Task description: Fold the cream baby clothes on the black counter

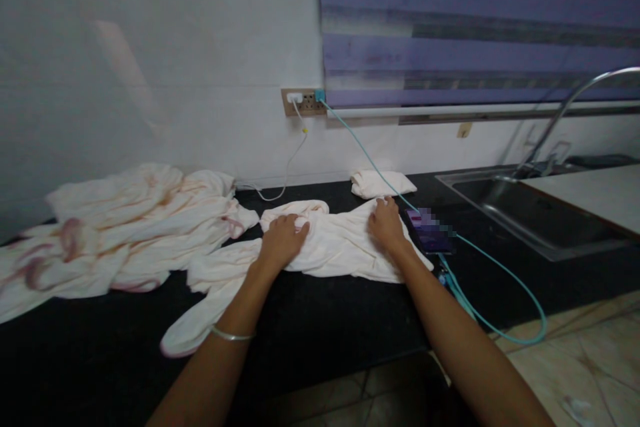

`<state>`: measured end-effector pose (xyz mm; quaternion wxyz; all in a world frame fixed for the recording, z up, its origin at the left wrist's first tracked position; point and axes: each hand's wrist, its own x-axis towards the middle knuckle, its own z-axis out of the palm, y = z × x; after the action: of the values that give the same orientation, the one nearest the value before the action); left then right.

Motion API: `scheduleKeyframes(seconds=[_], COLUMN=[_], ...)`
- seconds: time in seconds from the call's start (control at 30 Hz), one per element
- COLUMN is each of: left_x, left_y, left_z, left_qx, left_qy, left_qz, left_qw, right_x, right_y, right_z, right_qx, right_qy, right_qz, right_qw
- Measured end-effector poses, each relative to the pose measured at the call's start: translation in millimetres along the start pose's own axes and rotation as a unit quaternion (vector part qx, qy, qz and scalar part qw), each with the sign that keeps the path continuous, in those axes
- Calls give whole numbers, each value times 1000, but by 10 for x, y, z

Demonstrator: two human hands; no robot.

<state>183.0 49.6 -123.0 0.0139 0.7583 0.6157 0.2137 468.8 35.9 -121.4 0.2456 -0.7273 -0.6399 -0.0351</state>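
A cream cloth (335,244) lies spread on the black counter (320,327). My left hand (283,238) rests on its left part, fingers curled into the fabric. On the cloth's right edge sits my right hand (386,224), pressing down flat. One long end of the cloth (193,327) trails toward the counter's front edge. A small folded cream cloth (383,183) sits behind, near the wall.
A heap of cream cloths with pink stains (125,227) covers the counter's left. A phone (429,232) on a teal cable (500,274) lies right of my right hand. Wall socket (303,102), steel sink (520,210) and tap (565,110) are at the right.
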Motion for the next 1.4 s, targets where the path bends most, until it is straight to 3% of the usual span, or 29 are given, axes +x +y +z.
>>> scheduleKeyframes(seconds=[0.17, 0.37, 0.47, 0.57, 0.77, 0.93, 1.1, 1.2, 1.3, 1.4], left_x=[18, 22, 7, -23, -39, 3, -122, -288, -431, -480], left_y=[20, 48, 94, 168, 202, 200, 444, 708, 928, 1004], left_z=[-7, -128, -175, -246, -382, -339, -335, -305, -164, 29], left_qx=[28, 2, 10, 25, -13, -169, -179, -186, -161, -86], left_qy=[21, -88, -93, -56, 123, 116, 136, 70, -44, -91], left_qz=[17, -39, -22, 8, 71, 167, 236, 298, 324, 315], left_qw=[999, 995, 995, 998, 990, 964, 945, 934, 931, 941], right_x=[-23, -7, 24, 70, 77, 14, 15, 26, 26, 19], right_y=[-43, -13, 27, 75, 99, 65, 4, -38, -55, -55], right_z=[156, 197, 194, 200, 218, 200, 126, 119, 156, 192], right_qx=[-15, -28, -30, -32, -34, -27, 67, 121, 111, 63], right_qy=[-71, -92, -105, -128, -125, -99, 12, 56, 26, -22], right_qz=[2, 0, -14, -31, -15, 2, -59, -82, -57, -27], right_qw=[997, 995, 994, 991, 991, 995, 996, 988, 992, 997])
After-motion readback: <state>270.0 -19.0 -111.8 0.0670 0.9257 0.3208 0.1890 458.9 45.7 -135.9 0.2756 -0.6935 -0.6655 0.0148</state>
